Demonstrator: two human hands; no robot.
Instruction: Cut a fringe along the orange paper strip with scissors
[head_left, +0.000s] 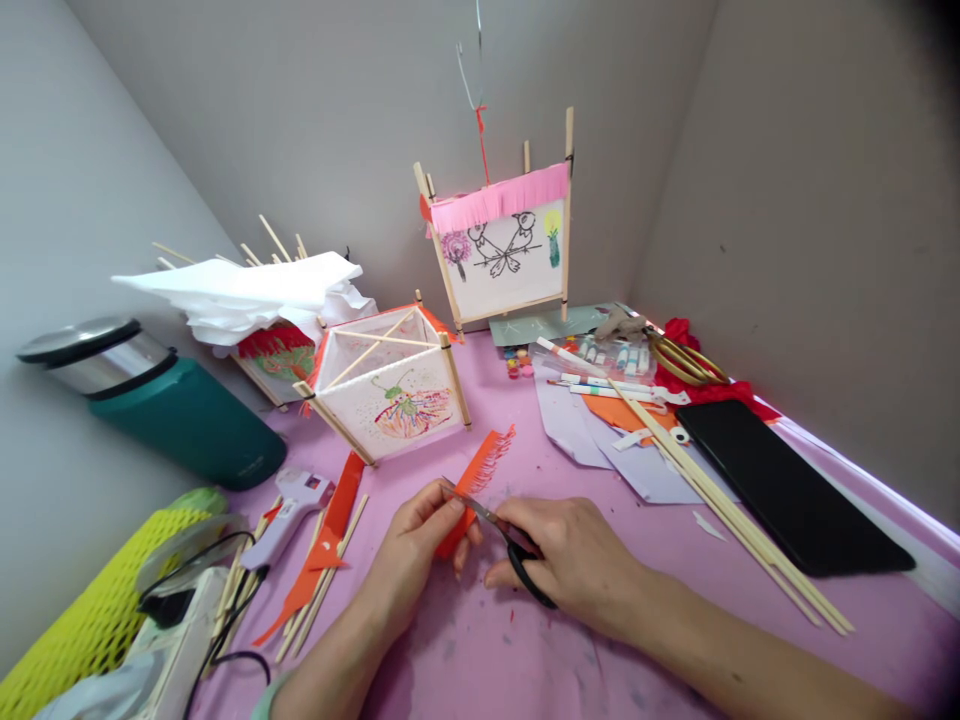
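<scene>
My left hand (pixel 415 545) pinches a strip of orange-red paper (pixel 480 470) whose far edge is cut into a fringe. My right hand (pixel 574 555) grips black-handled scissors (pixel 501 535), and their blades lie across the strip near my left fingers. Both hands hover just above the pink table (pixel 525 650). Right behind them lies a paper lantern (pixel 390 390) on a wooden frame, painted with a pink and green figure.
An upright lantern (pixel 504 245) with a pink fringe stands at the back. A glue gun (pixel 289 510), orange strips (pixel 330 540) and sticks lie at left, beside a green bin (pixel 172 410). Long sticks (pixel 720 500), a black tablet (pixel 787 490), markers (pixel 600 370) and paper scraps lie at right.
</scene>
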